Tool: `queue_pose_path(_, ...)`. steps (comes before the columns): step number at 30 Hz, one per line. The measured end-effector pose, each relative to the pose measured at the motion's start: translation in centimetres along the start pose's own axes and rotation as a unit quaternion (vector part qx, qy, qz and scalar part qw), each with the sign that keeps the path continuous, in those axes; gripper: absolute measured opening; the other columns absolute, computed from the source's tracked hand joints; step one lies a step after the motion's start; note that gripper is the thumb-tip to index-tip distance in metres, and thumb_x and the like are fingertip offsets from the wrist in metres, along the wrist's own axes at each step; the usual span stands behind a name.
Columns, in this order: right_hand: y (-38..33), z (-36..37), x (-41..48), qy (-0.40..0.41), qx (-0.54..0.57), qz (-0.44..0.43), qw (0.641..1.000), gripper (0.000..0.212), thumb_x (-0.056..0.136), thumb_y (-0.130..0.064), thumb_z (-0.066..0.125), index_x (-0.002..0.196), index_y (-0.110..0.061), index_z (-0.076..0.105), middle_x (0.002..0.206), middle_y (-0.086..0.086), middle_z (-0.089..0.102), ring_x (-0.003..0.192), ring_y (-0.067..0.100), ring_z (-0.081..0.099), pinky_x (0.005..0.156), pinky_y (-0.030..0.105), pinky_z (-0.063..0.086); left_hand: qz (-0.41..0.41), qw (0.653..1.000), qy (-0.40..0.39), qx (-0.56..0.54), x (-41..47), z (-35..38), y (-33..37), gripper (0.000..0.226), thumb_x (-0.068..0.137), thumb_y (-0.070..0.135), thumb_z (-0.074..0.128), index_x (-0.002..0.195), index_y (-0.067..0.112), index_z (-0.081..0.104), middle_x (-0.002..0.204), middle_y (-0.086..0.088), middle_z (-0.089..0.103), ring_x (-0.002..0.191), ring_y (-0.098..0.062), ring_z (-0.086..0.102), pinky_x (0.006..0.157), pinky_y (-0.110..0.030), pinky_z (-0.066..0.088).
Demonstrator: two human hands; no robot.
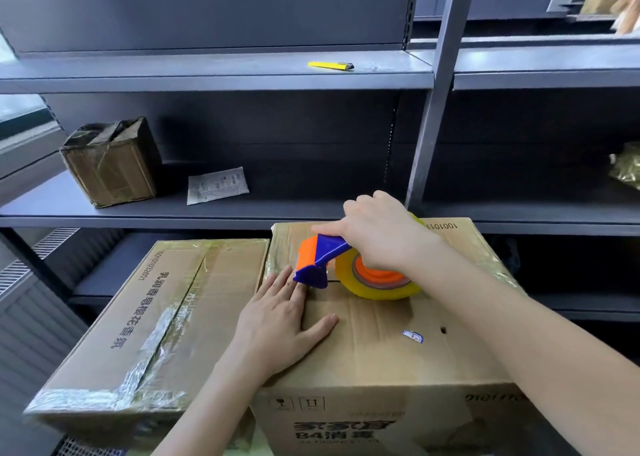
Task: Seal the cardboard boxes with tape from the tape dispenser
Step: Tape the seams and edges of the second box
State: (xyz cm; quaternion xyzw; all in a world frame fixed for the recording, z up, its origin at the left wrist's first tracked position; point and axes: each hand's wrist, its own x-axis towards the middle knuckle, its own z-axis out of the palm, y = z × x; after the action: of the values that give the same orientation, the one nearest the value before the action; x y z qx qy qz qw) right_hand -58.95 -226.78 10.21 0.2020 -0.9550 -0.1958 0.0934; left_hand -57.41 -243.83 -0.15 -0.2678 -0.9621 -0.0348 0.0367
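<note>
A large cardboard box [388, 344] stands in front of me, right of centre. On its top, my right hand [384, 237] grips a blue and orange tape dispenser [322, 258] carrying a yellowish tape roll [377, 287], index finger stretched along its top. The dispenser's blade end touches the box near the seam between the flaps. My left hand [280, 320] presses flat on the box top, its fingertips just beside the blade. A second box [138, 324] with tape strips over its seam sits close against the left side.
Dark grey metal shelving rises behind the boxes. A small taped carton [110, 161] and a white packet [217, 184] lie on the middle shelf. A yellow utility knife [330, 66] rests on the upper shelf. A grey upright post [436, 88] stands right of centre.
</note>
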Motion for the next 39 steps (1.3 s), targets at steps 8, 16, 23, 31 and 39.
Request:
queue_pose_path(8,0.2,-0.4,0.2,-0.038,-0.012,-0.021,0.999,0.071,0.094,-0.023,0.053,0.149,-0.039,0.01,0.111,0.009,0.047,0.101,0.025,0.048,0.073,0.031,0.033,-0.05,0.998,-0.033,0.008,0.7,0.5,1.1,0.096,0.081,0.077,0.009,0.151,0.011,0.007,0.158,-0.006,0.003,0.145,-0.017,-0.009,0.117,-0.032,-0.008)
queue_pose_path(16,1.7,-0.7,0.2,-0.048,-0.005,-0.074,0.996,0.065,0.096,-0.022,0.049,0.146,-0.045,0.015,0.114,0.009,0.048,0.104,0.025,0.049,0.07,0.031,0.032,-0.095,0.995,-0.018,-0.006,0.3,0.9,1.7,0.13,0.046,0.091,-0.02,0.151,0.016,-0.005,0.158,0.0,-0.009,0.141,-0.01,-0.018,0.112,-0.026,-0.014)
queue_pose_path(23,3.4,-0.4,-0.9,-0.036,0.035,-0.095,0.994,0.068,0.094,-0.019,0.051,0.146,-0.045,0.015,0.106,0.006,0.045,0.1,0.023,0.047,0.071,0.031,0.031,-0.13,0.989,-0.029,-0.057,0.2,-0.3,2.6,0.137,0.034,0.098,-0.015,0.15,0.025,-0.008,0.157,0.009,-0.006,0.135,0.002,-0.019,0.109,-0.019,-0.01)
queue_pose_path(31,11.2,-0.1,-4.6,-0.073,0.065,-0.084,0.992,0.074,0.088,-0.01,0.053,0.144,-0.048,0.022,0.083,-0.007,0.038,0.069,0.01,0.039,0.053,0.022,0.029,-0.182,0.979,-0.059,-0.074,0.5,-0.7,3.4,0.144,0.03,0.101,-0.007,0.151,0.023,-0.004,0.157,0.01,-0.008,0.142,-0.002,-0.01,0.11,-0.02,-0.008)
queue_pose_path(39,10.8,2.7,-6.0,0.015,0.012,-0.091,0.996,0.057,0.093,-0.017,0.05,0.14,-0.044,0.031,0.105,0.005,0.051,0.098,0.024,0.051,0.073,0.029,0.031,-0.157,0.985,-0.051,-0.041,0.5,-0.8,4.4,0.13,0.041,0.097,-0.015,0.15,0.028,-0.004,0.151,0.015,-0.015,0.133,0.001,-0.024,0.109,-0.019,-0.013)
